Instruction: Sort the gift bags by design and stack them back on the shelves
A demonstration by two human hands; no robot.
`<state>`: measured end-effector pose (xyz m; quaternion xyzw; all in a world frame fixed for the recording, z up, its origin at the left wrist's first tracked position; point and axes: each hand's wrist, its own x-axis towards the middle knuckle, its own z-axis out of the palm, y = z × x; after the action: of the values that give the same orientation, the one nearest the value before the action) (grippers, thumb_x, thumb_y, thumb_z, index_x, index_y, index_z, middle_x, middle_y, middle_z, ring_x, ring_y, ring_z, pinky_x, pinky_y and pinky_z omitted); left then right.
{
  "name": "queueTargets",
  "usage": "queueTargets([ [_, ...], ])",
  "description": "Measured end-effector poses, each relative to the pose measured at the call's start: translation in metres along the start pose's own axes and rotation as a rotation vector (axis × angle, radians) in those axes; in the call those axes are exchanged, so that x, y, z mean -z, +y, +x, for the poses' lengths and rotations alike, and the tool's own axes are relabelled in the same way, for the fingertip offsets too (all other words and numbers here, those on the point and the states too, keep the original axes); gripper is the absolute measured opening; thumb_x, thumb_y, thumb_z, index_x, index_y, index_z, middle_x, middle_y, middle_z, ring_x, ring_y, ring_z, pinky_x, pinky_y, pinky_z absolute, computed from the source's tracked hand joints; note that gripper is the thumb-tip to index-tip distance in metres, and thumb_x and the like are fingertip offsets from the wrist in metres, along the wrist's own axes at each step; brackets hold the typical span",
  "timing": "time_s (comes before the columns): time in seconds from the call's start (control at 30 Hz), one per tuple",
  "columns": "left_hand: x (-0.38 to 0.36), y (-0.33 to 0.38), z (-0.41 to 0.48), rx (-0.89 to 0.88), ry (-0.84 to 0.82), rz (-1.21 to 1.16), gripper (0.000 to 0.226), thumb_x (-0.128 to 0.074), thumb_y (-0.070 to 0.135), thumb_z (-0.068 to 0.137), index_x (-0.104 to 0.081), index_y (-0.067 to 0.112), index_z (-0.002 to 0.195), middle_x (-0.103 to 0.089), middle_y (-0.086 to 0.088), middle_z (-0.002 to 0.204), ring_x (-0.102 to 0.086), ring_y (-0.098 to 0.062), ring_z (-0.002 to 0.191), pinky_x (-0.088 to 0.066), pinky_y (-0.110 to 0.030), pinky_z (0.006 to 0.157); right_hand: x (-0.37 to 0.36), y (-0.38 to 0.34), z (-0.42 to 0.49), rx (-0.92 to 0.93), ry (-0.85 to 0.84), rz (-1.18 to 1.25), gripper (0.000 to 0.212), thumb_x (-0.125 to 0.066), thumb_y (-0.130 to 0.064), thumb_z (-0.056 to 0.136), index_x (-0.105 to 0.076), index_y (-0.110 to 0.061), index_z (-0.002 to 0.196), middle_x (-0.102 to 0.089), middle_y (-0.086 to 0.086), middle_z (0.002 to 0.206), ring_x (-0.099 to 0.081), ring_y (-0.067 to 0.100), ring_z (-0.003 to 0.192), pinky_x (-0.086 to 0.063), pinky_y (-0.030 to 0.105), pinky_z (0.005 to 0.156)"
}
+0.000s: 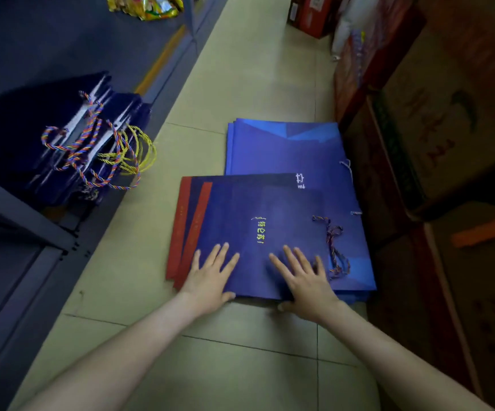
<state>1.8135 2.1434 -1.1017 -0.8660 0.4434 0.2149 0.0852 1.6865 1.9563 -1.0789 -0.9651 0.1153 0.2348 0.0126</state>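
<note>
The left grip (210, 277) and right grip (305, 280) lay flat and open, fingers spread, pressing the near end of the top bag (258, 221), a dark blue one with yellow lettering. It capped a stack on the pale tiled floor (240, 84), over red-edged bags (185, 229) and brighter blue bags (287, 149). Left, a low grey shelf (18, 203) held dark bags (33, 129) with rope handles. Cartons (447, 129) lined the aisle's right side.
</note>
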Motion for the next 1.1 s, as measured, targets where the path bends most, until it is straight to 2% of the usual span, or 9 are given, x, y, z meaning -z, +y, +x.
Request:
queueTargets([
  [0.17, -0.034, -0.014, 0.002, -0.062, -0.022, 0.202, 0.092, -0.046, 0.039, 0.094, 0.028, 0.016, 0.144, 0.027, -0.012, 0.154, 0.017, -0.027, 0.144, 0.006, -0.056, 0.114, -0.037, 0.008, 0.012, -0.036, -0.054, -0.082, 0.133, -0.088, -0.049, 0.022, -0.038, -0.020, 0.141, -0.052, 0.014, 0.138, -0.054, 0.032, 0.123, -0.039, 0.068, 0.088],
  [0.3, -0.039, -0.004, 0.014, -0.063, 0.054, 0.269, 0.084, -0.037, 0.011, 0.097, 0.038, 0.014, 0.134, 0.031, -0.019, 0.150, 0.017, -0.037, 0.143, 0.007, -0.056, 0.112, -0.040, 0.000, 0.021, 0.027, 0.087, -0.149, 0.111, -0.083, -0.010, 0.036, -0.037, -0.016, 0.137, -0.056, 0.018, 0.132, -0.057, 0.034, 0.119, -0.043, 0.065, 0.088],
  [0.53, -0.042, 0.002, 0.024, -0.079, 0.107, 0.236, 0.080, -0.036, 0.008, 0.097, 0.035, 0.011, 0.134, 0.018, -0.024, 0.154, 0.007, -0.043, 0.143, -0.003, -0.055, 0.114, -0.039, 0.014, 0.028, 0.083, 0.150, -0.224, 0.100, -0.080, -0.005, 0.049, -0.036, -0.014, 0.138, -0.058, 0.017, 0.131, -0.057, 0.036, 0.118, -0.042, 0.064, 0.090],
  [0.67, -0.040, -0.008, 0.024, -0.086, 0.121, 0.214, 0.090, -0.044, 0.017, 0.095, 0.037, 0.016, 0.133, 0.029, -0.014, 0.149, 0.017, -0.034, 0.143, 0.000, -0.052, 0.115, -0.023, 0.034, 0.035, 0.074, 0.234, -0.200, 0.097, -0.084, -0.001, 0.044, -0.052, -0.013, 0.134, -0.061, 0.014, 0.127, -0.060, 0.032, 0.115, -0.041, 0.064, 0.091],
  [0.73, -0.037, -0.021, 0.023, -0.094, 0.118, 0.237, 0.097, -0.049, 0.043, 0.093, 0.035, 0.019, 0.135, 0.035, -0.010, 0.144, 0.023, -0.027, 0.139, 0.002, -0.054, 0.114, -0.010, 0.038, 0.040, 0.060, 0.227, -0.181, 0.091, -0.086, -0.007, 0.053, -0.052, -0.016, 0.137, -0.056, 0.011, 0.134, -0.055, 0.030, 0.123, -0.037, 0.064, 0.096],
  [0.8, -0.034, -0.035, 0.021, -0.073, 0.143, 0.239, 0.102, -0.050, 0.062, 0.086, 0.023, 0.019, 0.141, 0.025, -0.012, 0.150, 0.012, -0.025, 0.144, -0.003, -0.056, 0.114, -0.001, 0.038, 0.046, 0.073, 0.178, -0.139, 0.082, -0.071, -0.029, 0.083, -0.025, -0.024, 0.151, -0.031, 0.006, 0.154, -0.028, 0.027, 0.142, -0.016, 0.061, 0.110],
  [0.87, -0.030, -0.046, 0.021, -0.048, 0.194, 0.263, 0.101, -0.065, 0.062, 0.075, -0.008, 0.017, 0.146, -0.019, -0.015, 0.155, -0.024, -0.027, 0.143, -0.020, -0.056, 0.110, 0.002, 0.033, 0.053, 0.074, 0.078, -0.067, 0.080, -0.051, -0.046, 0.093, -0.002, -0.029, 0.153, -0.006, 0.000, 0.161, -0.001, 0.022, 0.148, 0.001, 0.056, 0.114],
  [0.93, -0.028, -0.052, 0.020, -0.011, 0.206, 0.294, 0.095, -0.074, 0.057, 0.071, -0.026, 0.016, 0.142, -0.044, -0.012, 0.145, -0.043, -0.026, 0.133, -0.030, -0.052, 0.105, 0.002, 0.020, 0.055, 0.086, 0.019, -0.029, 0.088, -0.056, -0.047, 0.089, 0.002, -0.029, 0.153, 0.001, -0.001, 0.161, 0.005, 0.020, 0.148, 0.002, 0.057, 0.114],
  [1.1, -0.038, -0.050, 0.018, -0.018, 0.080, 0.324, 0.074, -0.035, 0.028, 0.100, 0.022, 0.016, 0.145, 0.009, -0.012, 0.159, 0.003, -0.026, 0.147, -0.006, -0.051, 0.115, -0.006, 0.002, 0.058, 0.098, -0.008, -0.184, 0.098, -0.062, -0.041, 0.087, 0.007, -0.020, 0.152, 0.003, 0.008, 0.160, 0.002, 0.023, 0.148, -0.008, 0.057, 0.113],
])
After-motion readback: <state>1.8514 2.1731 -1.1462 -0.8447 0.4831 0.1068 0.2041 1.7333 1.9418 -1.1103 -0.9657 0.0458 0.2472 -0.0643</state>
